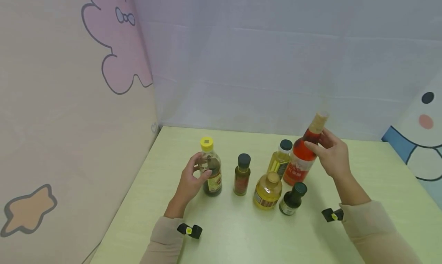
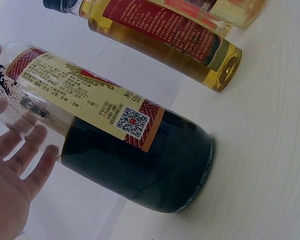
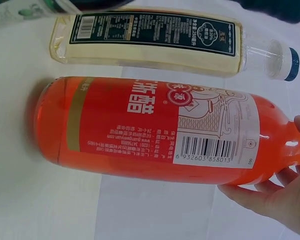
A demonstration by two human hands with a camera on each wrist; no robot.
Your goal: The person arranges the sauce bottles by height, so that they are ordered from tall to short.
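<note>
The left wrist view showed a printed label with a QR code (image 2: 132, 121) and dark liquid in the yellow-capped bottle (image 1: 214, 179), while only the head view took in the yellow cap (image 1: 206, 143). The right wrist view brought out a barcode (image 3: 205, 150) on the red bottle (image 1: 298, 164); the pale top of its neck showed only from the head. The left hand (image 1: 189, 181) reached in from the near left and gripped the yellow-capped bottle at its upper part, thumb on the near side and fingers around the far left. The right hand (image 1: 333, 156) came from the near right, fingers and thumb partly closed about the red bottle's neck. The yellow-capped bottle stood at the left of the table (image 1: 221, 233), the red bottle at the far right of the group. Between them were a slim black-capped bottle (image 1: 241, 175) with a red label, a round yellow bottle (image 1: 268, 191), a small dark bottle (image 1: 291, 200) near the right, and a clear oil bottle (image 1: 277, 165) just beside the red one. The round yellow bottle partly hid the clear oil bottle's lower end from the head view.
</note>
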